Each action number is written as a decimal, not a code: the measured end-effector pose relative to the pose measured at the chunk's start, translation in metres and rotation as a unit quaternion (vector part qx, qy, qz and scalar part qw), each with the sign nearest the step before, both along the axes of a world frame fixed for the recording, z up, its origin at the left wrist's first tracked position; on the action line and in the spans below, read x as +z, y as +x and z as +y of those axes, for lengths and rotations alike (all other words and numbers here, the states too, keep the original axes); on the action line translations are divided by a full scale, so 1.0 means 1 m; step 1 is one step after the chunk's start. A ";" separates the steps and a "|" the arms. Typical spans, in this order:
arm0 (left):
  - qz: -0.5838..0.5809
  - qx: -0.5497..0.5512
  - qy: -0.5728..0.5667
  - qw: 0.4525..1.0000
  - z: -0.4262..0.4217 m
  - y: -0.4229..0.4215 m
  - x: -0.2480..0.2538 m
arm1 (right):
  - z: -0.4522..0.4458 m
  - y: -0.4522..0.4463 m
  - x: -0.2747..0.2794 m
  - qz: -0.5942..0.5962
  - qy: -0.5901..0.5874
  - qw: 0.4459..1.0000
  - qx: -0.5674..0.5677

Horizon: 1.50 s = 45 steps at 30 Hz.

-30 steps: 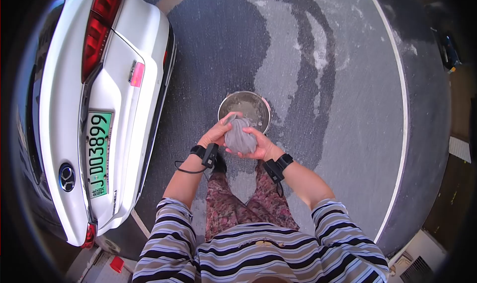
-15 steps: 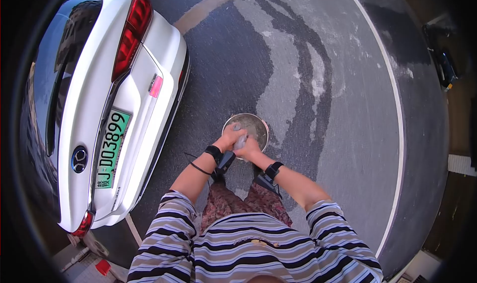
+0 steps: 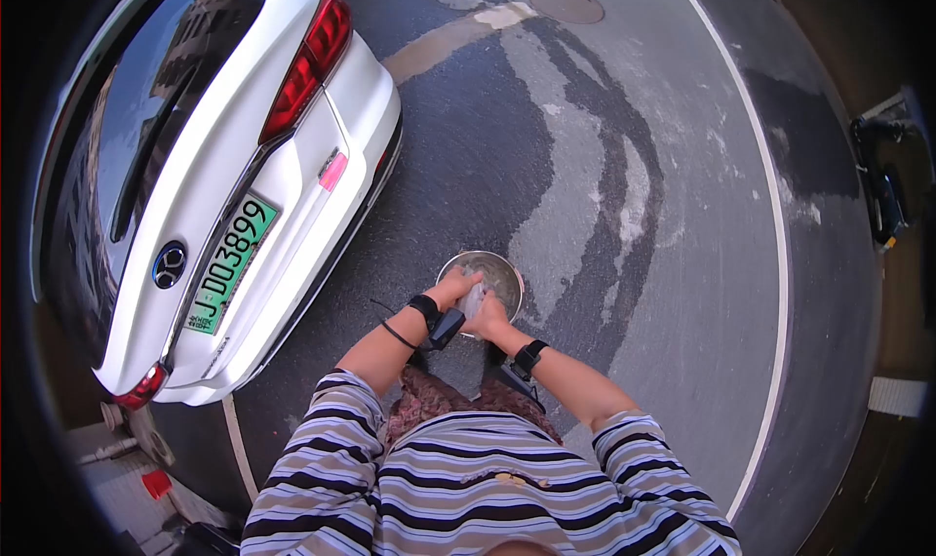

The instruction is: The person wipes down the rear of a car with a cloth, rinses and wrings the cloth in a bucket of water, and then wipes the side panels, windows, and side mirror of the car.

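A round metal basin (image 3: 503, 275) with murky water stands on the asphalt in front of my feet. Over its near left part, my left hand (image 3: 456, 288) and my right hand (image 3: 489, 318) are closed on a wet grey cloth (image 3: 473, 300), which is bunched between them. Only a small part of the cloth shows between the fingers. Each wrist wears a black strap with a small dark device.
A white car (image 3: 331, 156) stands at the left, its rear close to my left arm. Wet patches and a round manhole cover (image 3: 567, 4) mark the ground ahead. A white line (image 3: 770, 185) curves along the right. A red object (image 3: 156, 484) lies at the lower left.
The cloth, a wide bundle at first, is now squeezed small between my hands, which have gone lower over the basin. The view has shifted, showing more of the car and the ground ahead.
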State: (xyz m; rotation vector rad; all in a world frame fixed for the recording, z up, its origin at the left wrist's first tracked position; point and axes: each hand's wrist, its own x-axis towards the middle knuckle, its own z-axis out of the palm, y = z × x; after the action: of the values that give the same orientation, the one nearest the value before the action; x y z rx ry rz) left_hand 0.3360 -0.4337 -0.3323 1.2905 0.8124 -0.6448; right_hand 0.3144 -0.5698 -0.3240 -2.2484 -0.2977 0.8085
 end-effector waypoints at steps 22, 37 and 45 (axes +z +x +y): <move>-0.159 0.091 -0.163 0.969 0.062 -0.031 0.044 | 0.029 0.027 0.018 0.561 0.249 0.789 -0.031; -0.100 0.515 0.040 0.850 0.013 0.017 -0.044 | 0.043 0.086 -0.014 -0.003 0.019 0.971 0.239; -0.077 0.596 0.086 0.795 -0.023 0.028 -0.021 | 0.025 0.132 -0.007 0.014 0.033 0.919 0.393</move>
State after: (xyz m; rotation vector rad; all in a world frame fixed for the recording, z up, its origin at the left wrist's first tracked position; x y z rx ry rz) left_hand 0.3638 -0.4571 -0.3530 0.7190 1.3468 0.5607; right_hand 0.4467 -0.5444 -0.3310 -2.0259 -1.2449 1.1982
